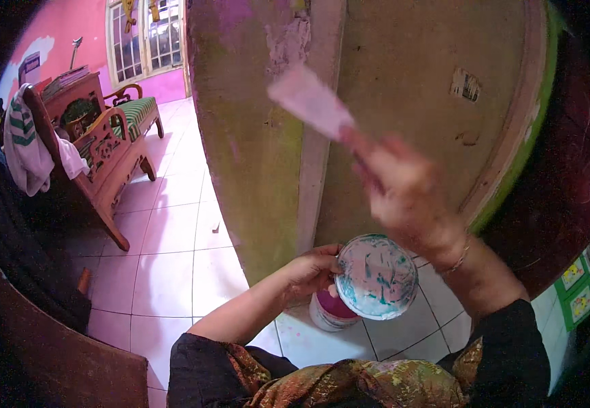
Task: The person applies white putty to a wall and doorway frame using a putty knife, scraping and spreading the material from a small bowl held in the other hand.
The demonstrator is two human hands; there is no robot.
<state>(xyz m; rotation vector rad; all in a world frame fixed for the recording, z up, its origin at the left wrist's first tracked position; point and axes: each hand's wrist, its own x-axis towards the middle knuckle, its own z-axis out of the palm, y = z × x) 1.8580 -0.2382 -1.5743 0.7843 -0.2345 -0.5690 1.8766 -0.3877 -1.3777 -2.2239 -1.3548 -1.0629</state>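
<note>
My right hand (404, 180) is closed round the handle of a putty knife (312, 102), held up before the wall. The wide blade, blurred by motion, points up and left toward a whitish patch (289, 44) on the wall's edge; whether it touches cannot be told. My left hand (315, 275) pinches the rim of a round lid (376, 277), tilted up and smeared with pale paste and teal streaks. Partly hidden below the lid, a white bucket (332, 319) with a pink inside stands on the tiles.
A brownish-green wall end (254, 136) adjoins a brown panel (417, 88) in front of me. At left stand a carved wooden bench (108, 146) draped with cloth and, farther back, a barred window (149, 37). White floor tiles (172, 251) stretch leftward. A green picture panel (577, 292) is at right.
</note>
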